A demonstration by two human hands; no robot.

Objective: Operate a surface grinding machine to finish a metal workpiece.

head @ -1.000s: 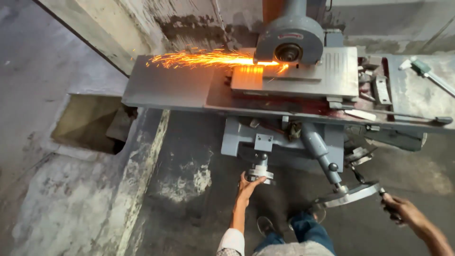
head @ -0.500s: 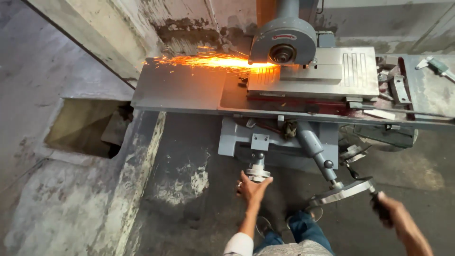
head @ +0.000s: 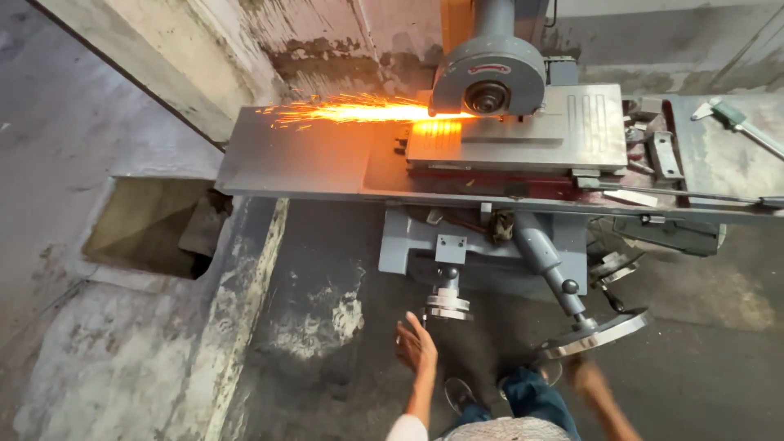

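Observation:
I stand at a grey surface grinder. Its guarded grinding wheel (head: 488, 83) cuts a flat steel plate (head: 523, 131) and throws orange sparks (head: 351, 109) leftward over the long table (head: 302, 159). My left hand (head: 416, 347) is open with fingers apart, just below and left of the small handwheel (head: 447, 306), not touching it. My right hand (head: 586, 374) is motion-blurred at the lower edge of the large handwheel (head: 600, 333) and seems closed on its handle.
A rectangular pit (head: 147, 224) opens in the concrete floor to the left. A caliper-like tool (head: 735, 118) and metal parts (head: 657, 155) lie at the table's right end. My shoe (head: 461, 396) and jeans (head: 531, 392) show at the bottom.
The machine table has slid right and the view came closer. My left hand has come off the small handwheel. My right hand has swung left and down with the large handwheel.

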